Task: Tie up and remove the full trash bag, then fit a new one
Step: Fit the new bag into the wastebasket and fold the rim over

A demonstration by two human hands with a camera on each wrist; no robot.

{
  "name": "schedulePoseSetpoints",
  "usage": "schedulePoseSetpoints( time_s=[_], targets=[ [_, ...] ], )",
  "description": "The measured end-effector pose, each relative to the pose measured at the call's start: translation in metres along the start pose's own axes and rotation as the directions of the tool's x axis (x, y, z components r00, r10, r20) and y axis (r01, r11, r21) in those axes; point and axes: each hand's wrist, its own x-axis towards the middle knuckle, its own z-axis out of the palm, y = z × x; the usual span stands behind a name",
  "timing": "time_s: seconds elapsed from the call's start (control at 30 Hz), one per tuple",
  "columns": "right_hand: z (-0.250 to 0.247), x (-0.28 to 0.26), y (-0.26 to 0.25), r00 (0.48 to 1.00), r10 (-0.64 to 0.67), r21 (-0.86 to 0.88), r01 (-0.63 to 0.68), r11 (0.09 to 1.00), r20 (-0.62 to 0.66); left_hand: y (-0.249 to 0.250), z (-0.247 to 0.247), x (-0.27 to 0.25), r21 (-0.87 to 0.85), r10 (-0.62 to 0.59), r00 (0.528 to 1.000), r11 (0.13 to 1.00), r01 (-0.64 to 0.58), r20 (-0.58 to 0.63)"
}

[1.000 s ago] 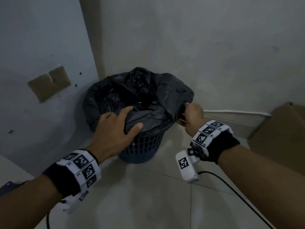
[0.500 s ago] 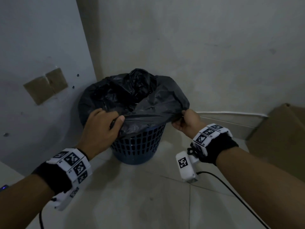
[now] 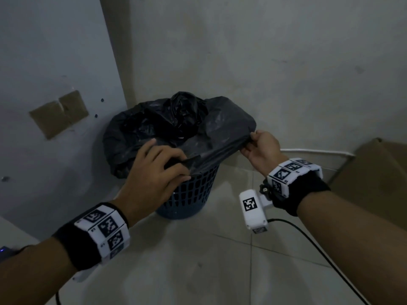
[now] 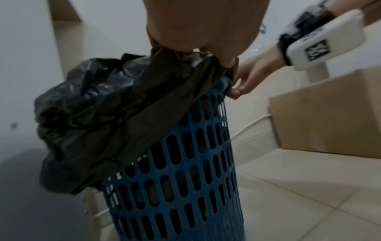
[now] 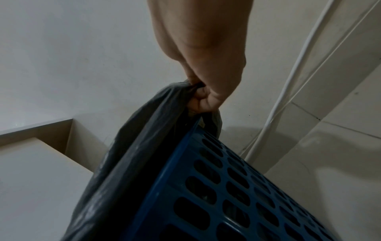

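Now black bag (image 3: 222,130) crinkled, rim lifted off blue bin (image 3: 193,194), both hands.

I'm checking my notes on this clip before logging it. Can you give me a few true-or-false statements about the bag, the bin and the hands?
1. The right hand pinches the black trash bag at its edge. True.
2. The bag is already knotted shut. False: its edge lies spread over the rim.
3. The bin is a blue plastic one with slotted walls. True.
4. The left hand rests flat on the floor. False: it grips the bag at the near rim.
5. A cardboard box stands to the right. True.
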Motion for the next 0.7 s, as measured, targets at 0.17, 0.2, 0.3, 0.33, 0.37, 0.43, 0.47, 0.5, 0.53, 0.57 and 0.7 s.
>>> schedulePoseSetpoints(
  time_s=[0.17, 0.2, 0.3, 0.33, 0.37, 0.43, 0.47, 0.5, 0.53, 0.57, 0.7],
  targets=[
    [0.0, 0.005, 0.024, 0.996, -0.042, -0.256, 0.019, 0.967, -0.085, 0.014, 0.012, -0.009, 0.002, 0.078, 0.993, 0.997, -0.078, 0.092],
    [-0.003, 0.004, 0.031, 0.995, -0.032, -0.334, -0.002, 0.942, -0.098, 0.014, 0.014, -0.012, 0.008, 0.067, 0.986, 0.998, -0.069, 0.155],
    [-0.012, -0.005, 0.046, 0.993, 0.03, -0.48, -0.082, 0.874, -0.114, 0.002, 0.015, -0.021, 0.05, 0.052, 0.959, 0.996, -0.069, 0.279],
    [-0.013, -0.007, 0.048, 0.992, 0.055, -0.471, -0.103, 0.876, -0.116, -0.004, 0.013, -0.024, 0.08, 0.053, 0.951, 0.993, -0.081, 0.304],
    [-0.014, -0.008, 0.048, 0.991, 0.077, -0.43, -0.116, 0.895, -0.108, -0.011, 0.012, -0.026, 0.113, 0.048, 0.944, 0.99, -0.089, 0.325],
    [-0.012, -0.01, 0.043, 0.988, 0.121, -0.26, -0.142, 0.955, -0.096, -0.023, 0.009, -0.031, 0.181, 0.011, 0.939, 0.98, -0.077, 0.344],
    [-0.01, -0.011, 0.038, 0.986, 0.138, -0.162, -0.153, 0.975, -0.099, -0.028, 0.007, -0.032, 0.211, -0.019, 0.937, 0.976, -0.058, 0.348],
    [-0.009, -0.011, 0.035, 0.983, 0.152, -0.076, -0.16, 0.984, -0.1, -0.031, 0.004, -0.033, 0.23, -0.046, 0.935, 0.973, -0.038, 0.352],
    [-0.008, -0.011, 0.032, 0.982, 0.166, -0.025, -0.169, 0.985, -0.093, -0.033, 0.001, -0.034, 0.228, -0.062, 0.935, 0.973, -0.021, 0.35],
    [-0.006, -0.013, 0.029, 0.979, 0.189, -0.005, -0.19, 0.982, -0.076, -0.034, -0.002, -0.035, 0.203, -0.061, 0.94, 0.979, -0.009, 0.336],
    [0.003, -0.016, 0.028, 0.981, 0.189, -0.141, -0.193, 0.971, -0.035, -0.022, -0.01, -0.026, 0.026, -0.059, 0.975, 0.998, 0.054, 0.215]
  ],
)
